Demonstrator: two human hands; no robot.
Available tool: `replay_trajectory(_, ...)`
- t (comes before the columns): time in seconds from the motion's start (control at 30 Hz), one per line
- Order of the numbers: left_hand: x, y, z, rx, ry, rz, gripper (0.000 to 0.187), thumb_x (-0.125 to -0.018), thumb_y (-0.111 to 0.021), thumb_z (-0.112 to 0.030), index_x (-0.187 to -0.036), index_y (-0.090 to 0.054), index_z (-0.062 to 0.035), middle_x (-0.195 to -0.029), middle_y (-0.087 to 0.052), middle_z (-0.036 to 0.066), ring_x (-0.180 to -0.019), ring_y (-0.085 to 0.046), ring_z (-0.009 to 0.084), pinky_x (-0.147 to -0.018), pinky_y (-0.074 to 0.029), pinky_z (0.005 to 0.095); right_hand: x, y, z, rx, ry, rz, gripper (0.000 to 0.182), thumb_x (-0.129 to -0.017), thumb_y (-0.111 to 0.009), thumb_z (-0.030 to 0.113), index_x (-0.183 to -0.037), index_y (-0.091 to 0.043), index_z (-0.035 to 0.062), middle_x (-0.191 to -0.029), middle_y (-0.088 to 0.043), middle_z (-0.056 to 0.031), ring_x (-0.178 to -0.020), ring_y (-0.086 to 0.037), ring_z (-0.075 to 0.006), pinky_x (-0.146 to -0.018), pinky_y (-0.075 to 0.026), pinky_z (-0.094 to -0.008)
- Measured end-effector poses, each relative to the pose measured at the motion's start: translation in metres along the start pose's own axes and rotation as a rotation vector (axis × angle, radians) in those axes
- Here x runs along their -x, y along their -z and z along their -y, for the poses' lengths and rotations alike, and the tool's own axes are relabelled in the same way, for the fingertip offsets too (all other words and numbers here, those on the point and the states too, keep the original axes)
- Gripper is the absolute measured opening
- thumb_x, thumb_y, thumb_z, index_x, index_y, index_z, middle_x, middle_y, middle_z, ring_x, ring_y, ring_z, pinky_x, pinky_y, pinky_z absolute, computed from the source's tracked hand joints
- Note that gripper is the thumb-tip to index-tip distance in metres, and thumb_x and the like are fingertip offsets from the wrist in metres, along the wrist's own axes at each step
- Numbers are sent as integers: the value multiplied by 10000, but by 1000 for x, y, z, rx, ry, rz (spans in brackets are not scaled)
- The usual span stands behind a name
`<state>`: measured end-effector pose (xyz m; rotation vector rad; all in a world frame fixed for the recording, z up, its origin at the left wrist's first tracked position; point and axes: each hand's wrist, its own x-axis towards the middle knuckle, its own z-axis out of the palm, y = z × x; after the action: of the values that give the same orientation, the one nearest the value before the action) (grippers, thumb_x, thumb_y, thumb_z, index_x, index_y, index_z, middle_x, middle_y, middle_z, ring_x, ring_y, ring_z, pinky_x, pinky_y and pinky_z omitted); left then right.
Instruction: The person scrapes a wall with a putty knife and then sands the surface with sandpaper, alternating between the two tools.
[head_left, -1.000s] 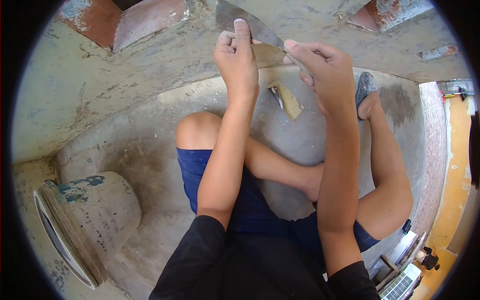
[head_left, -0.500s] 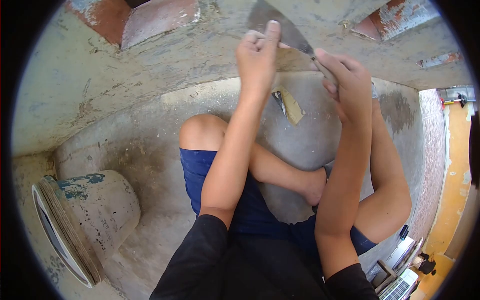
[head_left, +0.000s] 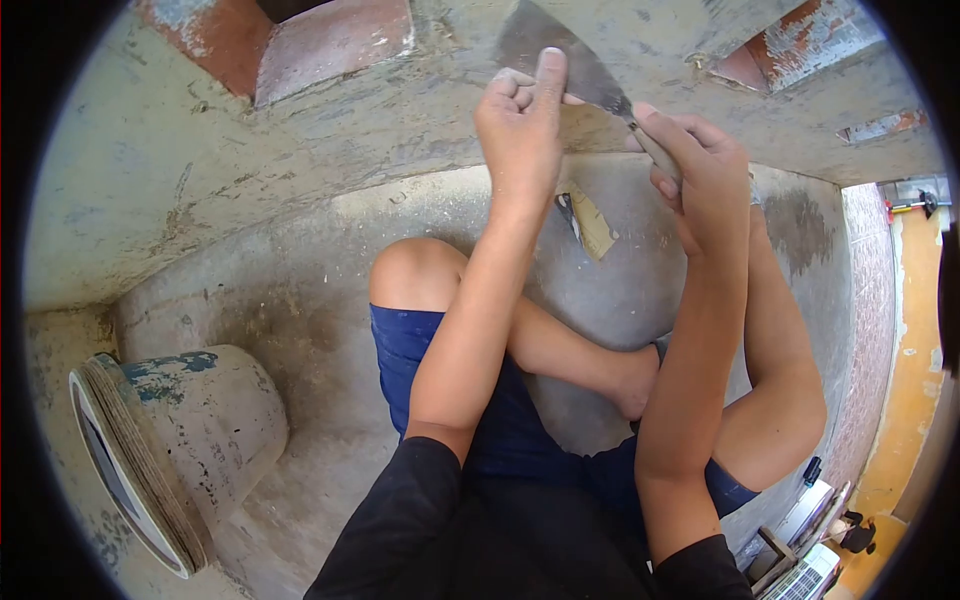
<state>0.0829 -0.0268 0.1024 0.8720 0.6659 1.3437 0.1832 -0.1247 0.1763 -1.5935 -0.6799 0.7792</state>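
A scraper with a wide grey metal blade (head_left: pixel 565 55) is at the top centre, in front of the wall. My right hand (head_left: pixel 700 165) is closed round its light handle (head_left: pixel 655 150). Beside the blade is my left hand (head_left: pixel 525 110), thumb pointing up and the other fingers curled. Its thumb overlaps the blade and some fingertips lie behind it, so whether they pinch it is hard to see. On the floor below the hands lies a torn yellowish piece (head_left: pixel 592 225) with a dark strip at its left.
A paint-stained bucket (head_left: pixel 225 420) stands at the left. The rough greenish wall (head_left: pixel 330 130) spans the top, with reddish recesses (head_left: pixel 335 45) in it. My bent legs are on the grey concrete floor (head_left: pixel 330 400). Several items lie at the lower right, near an orange strip (head_left: pixel 915 290).
The view has shifted slightly, so floor, bucket and wall sit a little lower and further right. Both hands keep nearly the same pose by the scraper.
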Motion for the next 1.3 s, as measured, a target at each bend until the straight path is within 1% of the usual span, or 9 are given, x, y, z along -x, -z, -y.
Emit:
replay_trajectory(0.17, -2, -4, 8, -23, -56, -47, 400, -982, -644, -351, -714, -516, -82, -612, -602, 12, -533, -470, 39, -515, -367, 200, -14, 5, 1, 107, 153, 41, 224, -803, -796, 224, -790, -726, 11, -656, -652, -10, -491, -420, -31, -464, -311, -197)
replay_trajectory(0.27, -3, -4, 13, 53, -158, -42, 435, -999, -608, -381, -685, -508, -96, -555, -493, -43, -501, -381, 24, -482, -292, 209, -9, -4, 10, 125, 270, 88, 223, -815, -785, 210, -776, -724, 0, -628, -642, -6, -492, -425, -29, -458, -305, -200)
replay_trajectory(0.33, -2, -3, 4, 25, -82, -28, 462, -1003, -590, -411, -667, -505, -105, -538, -404, -77, -499, -311, 16, -476, -238, 225, -5, 5, 10, 116, 257, 63, 224, -820, -781, 206, -783, -724, -7, -636, -648, -7, -497, -430, -25, -457, -304, -201)
replay_trajectory(0.47, 0, -5, -1, -48, -21, -31, 443, -993, -614, -398, -684, -536, -90, -537, -411, -79, -499, -301, 13, -477, -223, 221, -8, 2, 0, 28, 174, 69, 228, -828, -770, 197, -797, -728, -25, -655, -662, -16, -505, -435, -13, -454, -298, -202)
replay_trajectory(0.6, 1, -7, 4, -51, -104, -54, 461, -994, -596, -431, -712, -577, -68, -554, -380, -78, -481, -236, 26, -463, -159, 242, -7, 4, 0, 56, 200, 30, 237, -826, -769, 198, -795, -728, -34, -646, -659, -23, -502, -429, -12, -453, -294, -198)
replay_trajectory(0.93, -5, 7, -7, -12, -106, -43, 463, -1013, -559, -432, -714, -569, -79, -547, -375, -88, -475, -252, 20, -454, -167, 241, -2, -10, 17, 144, 281, 76, 250, -824, -770, 211, -826, -738, -37, -661, -667, -23, -510, -441, -20, -455, -318, -217)
replay_trajectory(1.03, -2, -2, -5, -52, -45, 2, 443, -996, -607, -403, -675, -544, -103, -566, -481, -61, -534, -374, 15, -502, -288, 212, -4, 3, 11, 92, 196, 68, 249, -824, -771, 215, -824, -737, -32, -654, -661, -13, -504, -435, -18, -454, -314, -206)
replay_trajectory(1.1, -4, -2, -9, -30, -70, -22, 447, -999, -602, -401, -671, -540, -104, -565, -478, -61, -536, -375, 15, -502, -287, 213, -5, -6, 12, 15, 118, 65, 252, -824, -773, 219, -826, -736, -31, -653, -659, -8, -501, -432, -17, -453, -310, -201)
replay_trajectory(1.3, -4, 3, -12, 75, -71, -34, 448, -1001, -601, -392, -673, -534, -94, -553, -497, -43, -533, -383, 25, -511, -305, 218, -1, -7, 26, 213, 257, 100, 256, -815, -788, 242, -810, -729, -8, -672, -662, -4, -487, -413, -17, -440, -280, -187)
